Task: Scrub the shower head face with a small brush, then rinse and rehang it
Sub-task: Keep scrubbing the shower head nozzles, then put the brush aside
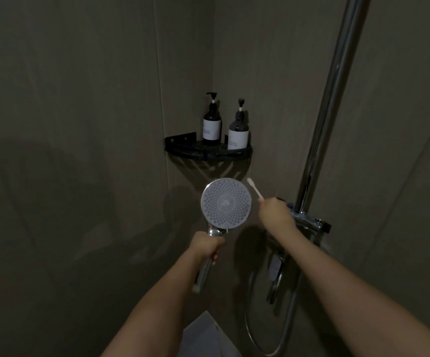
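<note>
Two bare forearms are seen nearest the camera, reaching forward into a dim shower corner. A looped metal hose [265,331] is seen low at the right, below the mixer valve [309,225]. The left hand [206,246] is clenched around the chrome handle of one shower head [225,203], which is held upright with its round, nozzle-dotted face turned toward the camera. The right hand [275,212] is closed on the handle end of one small white brush [254,188], which looks like a toothbrush; its bristled tip is held just beside the upper right edge of the shower head face, and whether it touches the rim cannot be told. The right hand is placed in front of the mixer valve, from which one chrome riser pipe [332,99] is carried up and out of view. Farther back, one black corner shelf [183,146] is fixed where two walls meet. Two dark pump bottles are stood on it, the left bottle [212,119] slightly behind the right bottle [238,127], each marked with a pale label.
</note>
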